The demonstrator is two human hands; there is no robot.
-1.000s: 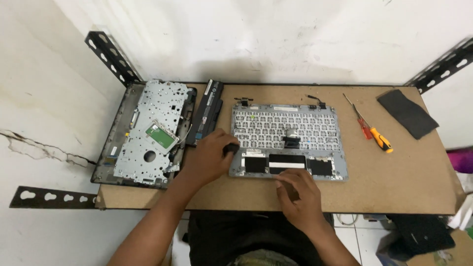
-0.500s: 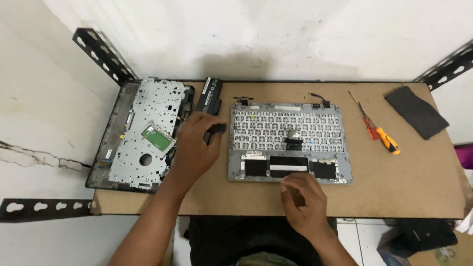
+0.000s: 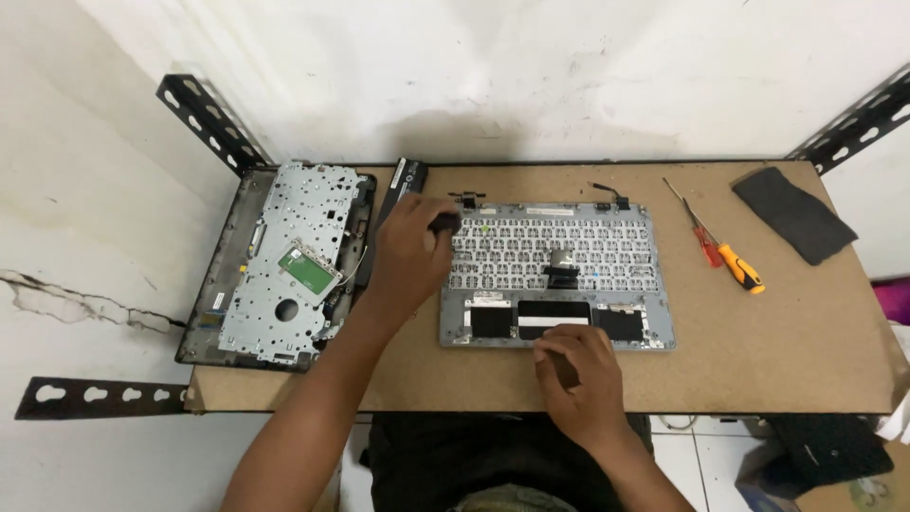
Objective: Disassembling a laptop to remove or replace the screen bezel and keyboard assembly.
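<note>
A grey laptop keyboard panel (image 3: pixel 559 251) lies face down in the middle of the table, with black patches along its front strip. My left hand (image 3: pixel 409 254) is over the panel's far left corner, fingers closed on a small black part (image 3: pixel 445 223). Curled at the panel's front edge, my right hand (image 3: pixel 578 374) has its fingertips touching the rim near the middle black patch; nothing is clearly held in it.
A laptop base with a silver metal plate (image 3: pixel 284 261) lies at the left. A black battery bar (image 3: pixel 406 180) sits beside it at the back. Two screwdrivers (image 3: pixel 725 254) and a black pad (image 3: pixel 791 213) lie at the right. Metal shelf brackets (image 3: pixel 204 118) flank the table.
My left hand has carried the small black part from the panel's near left side up to its far left corner. The right hand has stayed at the front edge.
</note>
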